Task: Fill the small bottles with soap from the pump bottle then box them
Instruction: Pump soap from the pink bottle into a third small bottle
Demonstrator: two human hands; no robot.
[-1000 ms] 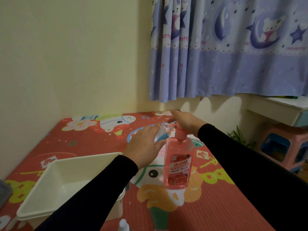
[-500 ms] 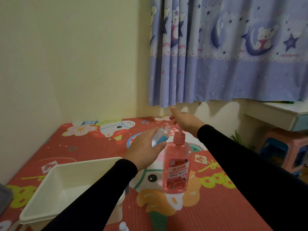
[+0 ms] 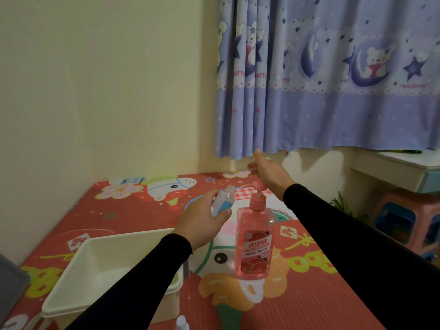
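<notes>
A pink pump bottle (image 3: 255, 244) of soap stands upright on the red patterned mat. My left hand (image 3: 202, 222) grips a small clear bottle (image 3: 223, 201) with a blue label, tilted so that its open neck points toward the pump's spout. My right hand (image 3: 266, 172) hovers just above the pump head with fingers spread and nothing in it. A cream plastic box (image 3: 100, 275) sits at the left, partly covered by my left sleeve. The top of another small bottle (image 3: 182, 323) shows at the bottom edge.
A yellow wall and a blue cartoon curtain (image 3: 333, 75) stand behind the mat. To the right are a white desk (image 3: 400, 165) and a pink stool (image 3: 409, 217). A grey object (image 3: 9, 287) shows at the left edge.
My right hand has lifted off the pump head and opened, and the pump head has risen. My left hand keeps the small bottle at the spout.
</notes>
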